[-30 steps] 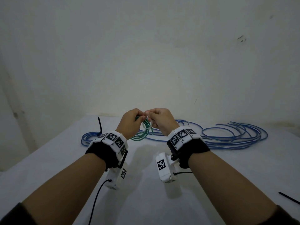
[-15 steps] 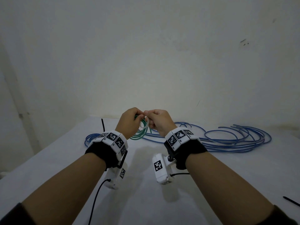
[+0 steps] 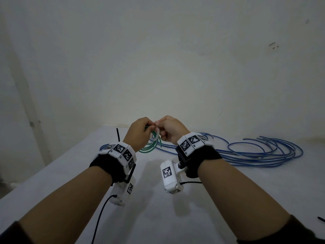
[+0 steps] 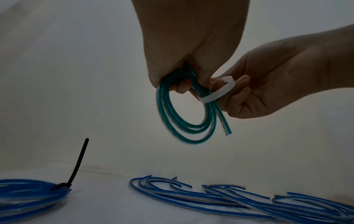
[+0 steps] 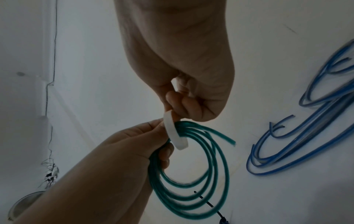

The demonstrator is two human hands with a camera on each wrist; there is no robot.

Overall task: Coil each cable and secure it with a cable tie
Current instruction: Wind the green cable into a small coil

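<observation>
From the head view, the left hand (image 3: pixel 139 133) and right hand (image 3: pixel 169 130) meet above the table (image 3: pixel 175 217), holding the green coil (image 3: pixel 149 147).

Left wrist view: left fingers curl around the coil's top; it looks light and springy (it probably wants to unwind).

Right wrist view: right fingers pinch the white cable tie (image 5: pixel 175 133), stiff yet bendable, looped around the strands; best held there.

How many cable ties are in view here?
3: a white tie looped round the green coil in the hands; a black tie on the blue coil; a loose tie at the table's right edge. Others may be hidden.
</observation>
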